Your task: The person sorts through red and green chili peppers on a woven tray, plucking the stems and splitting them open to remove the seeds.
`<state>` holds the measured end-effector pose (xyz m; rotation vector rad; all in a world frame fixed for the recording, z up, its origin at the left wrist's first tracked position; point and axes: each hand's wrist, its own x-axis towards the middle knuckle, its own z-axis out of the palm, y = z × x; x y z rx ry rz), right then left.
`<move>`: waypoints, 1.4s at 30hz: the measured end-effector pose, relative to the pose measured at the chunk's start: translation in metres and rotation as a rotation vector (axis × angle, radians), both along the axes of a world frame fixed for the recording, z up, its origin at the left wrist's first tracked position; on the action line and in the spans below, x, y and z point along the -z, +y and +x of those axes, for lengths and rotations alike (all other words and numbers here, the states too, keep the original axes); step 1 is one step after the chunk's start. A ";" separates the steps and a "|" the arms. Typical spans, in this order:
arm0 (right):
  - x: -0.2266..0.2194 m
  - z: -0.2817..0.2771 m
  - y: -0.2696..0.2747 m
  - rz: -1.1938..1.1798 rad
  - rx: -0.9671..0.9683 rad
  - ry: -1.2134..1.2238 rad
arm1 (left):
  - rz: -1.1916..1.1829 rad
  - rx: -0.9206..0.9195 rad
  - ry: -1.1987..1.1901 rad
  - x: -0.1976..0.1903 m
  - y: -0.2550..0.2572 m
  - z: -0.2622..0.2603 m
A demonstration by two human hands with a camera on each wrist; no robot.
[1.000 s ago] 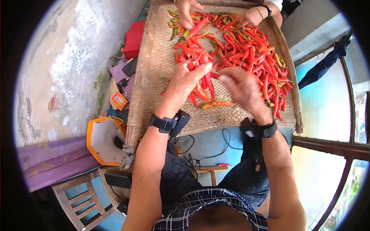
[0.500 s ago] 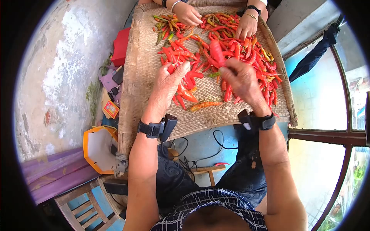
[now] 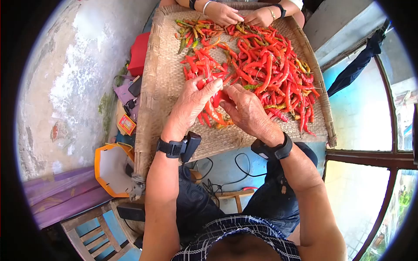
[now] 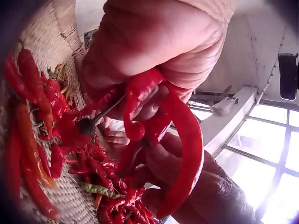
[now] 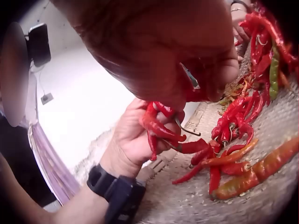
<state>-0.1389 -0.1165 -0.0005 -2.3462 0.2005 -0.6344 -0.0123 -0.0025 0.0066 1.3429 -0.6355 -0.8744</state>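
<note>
My left hand (image 3: 189,104) holds several red chili peppers (image 5: 156,127) between thumb and fingers, their dark stems poking out. Close beside it, my right hand (image 3: 250,111) pinches a red chili pepper (image 3: 220,99), its fingertips right at the left hand's thumb. In the left wrist view a curved red pepper (image 4: 187,140) dangles from the left hand, in front of the right hand. Under the hands lie loose red peppers and an orange one (image 5: 261,172) on the woven tray (image 3: 150,87). A large heap of red chilies (image 3: 274,74) spreads to the right.
Across the tray, another person's hands (image 3: 222,14) meet over the far peppers, near a small group of greenish ones (image 3: 189,35). Left of the tray are a red box (image 3: 138,54) and an orange-edged container (image 3: 114,169). A window (image 3: 359,113) stands at the right.
My right hand has picked up a red chili from the heap and brought it left to my left hand. The other person's hands have come together at the far edge.
</note>
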 end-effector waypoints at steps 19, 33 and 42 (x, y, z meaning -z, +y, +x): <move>-0.006 -0.008 -0.020 0.311 -0.027 -0.007 | 0.023 0.003 0.036 -0.012 0.002 -0.005; -0.016 -0.018 -0.074 -0.513 0.471 -0.126 | -0.089 -0.324 -0.012 0.004 -0.004 0.009; 0.026 -0.020 -0.016 -0.457 -0.228 0.590 | -0.112 -0.347 0.027 -0.001 0.001 0.013</move>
